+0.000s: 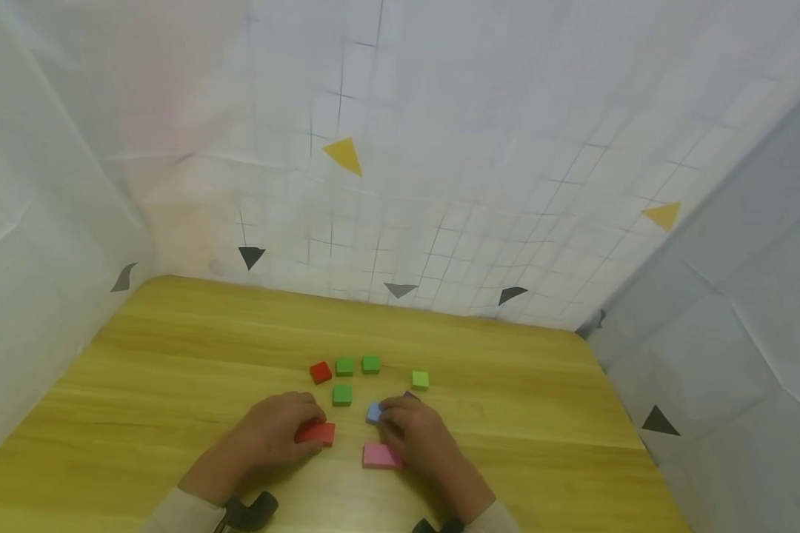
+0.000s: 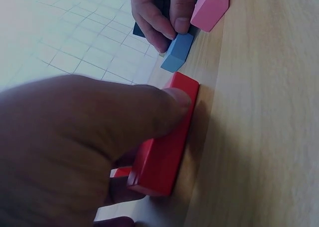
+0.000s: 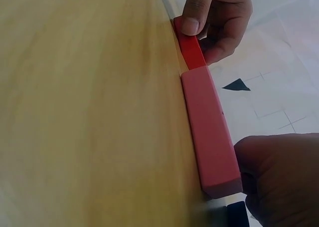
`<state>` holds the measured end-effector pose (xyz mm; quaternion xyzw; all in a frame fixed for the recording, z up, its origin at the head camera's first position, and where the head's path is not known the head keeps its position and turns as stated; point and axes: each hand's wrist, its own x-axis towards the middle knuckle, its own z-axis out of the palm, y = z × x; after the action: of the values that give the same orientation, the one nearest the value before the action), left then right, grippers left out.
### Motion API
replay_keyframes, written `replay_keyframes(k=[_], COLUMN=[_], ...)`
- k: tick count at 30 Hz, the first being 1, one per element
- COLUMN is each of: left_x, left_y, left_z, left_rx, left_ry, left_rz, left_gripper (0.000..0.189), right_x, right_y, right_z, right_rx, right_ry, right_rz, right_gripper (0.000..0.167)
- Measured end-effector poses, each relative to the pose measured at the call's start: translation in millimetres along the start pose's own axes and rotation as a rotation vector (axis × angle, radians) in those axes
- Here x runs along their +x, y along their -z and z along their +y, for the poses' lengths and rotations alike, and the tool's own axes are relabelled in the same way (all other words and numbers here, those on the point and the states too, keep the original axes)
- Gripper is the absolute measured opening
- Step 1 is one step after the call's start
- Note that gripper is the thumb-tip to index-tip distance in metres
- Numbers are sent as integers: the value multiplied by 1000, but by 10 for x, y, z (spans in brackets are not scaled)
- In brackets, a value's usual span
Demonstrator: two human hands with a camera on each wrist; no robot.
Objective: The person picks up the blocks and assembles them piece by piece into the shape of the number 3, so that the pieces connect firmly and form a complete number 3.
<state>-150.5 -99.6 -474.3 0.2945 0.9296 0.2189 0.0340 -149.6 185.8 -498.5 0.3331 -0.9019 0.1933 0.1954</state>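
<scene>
Long red block (image 1: 320, 434): axis crosswise, pinched by left hand (image 1: 276, 429). Blue block (image 1: 373, 413): rightward, beyond pink block (image 1: 378, 457), pinched in right hand's (image 1: 416, 435) fingertips.

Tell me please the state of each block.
Long red block: gripped by left hand.
Small light-blue block: pinched by right hand.
Long pink block: lying flat.
Small red square block: lying askew.
Three green square blocks: lying flat.
Lime square block: lying flat.
Dark purple block: partly hidden.
</scene>
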Motion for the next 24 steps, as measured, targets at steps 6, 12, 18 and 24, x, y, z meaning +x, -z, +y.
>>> replay_keyframes(k=[6, 12, 18, 24], left_x=[-23, -19, -11, -9], left_y=[-8, -16, -23, -30], left_z=[5, 9, 10, 9], left_rx=[4, -13, -7, 3], left_ry=[-9, 1, -10, 3], left_rz=[16, 18, 32, 31], left_gripper=[22, 23, 24, 24], right_x=[-8, -11, -7, 3], right_y=[-21, -18, 9, 27], right_z=[-2, 1, -24, -47], right_rx=[-11, -10, 8, 18], right_ry=[8, 1, -22, -30], right_rz=[10, 0, -37, -44], right_gripper=[7, 6, 8, 7])
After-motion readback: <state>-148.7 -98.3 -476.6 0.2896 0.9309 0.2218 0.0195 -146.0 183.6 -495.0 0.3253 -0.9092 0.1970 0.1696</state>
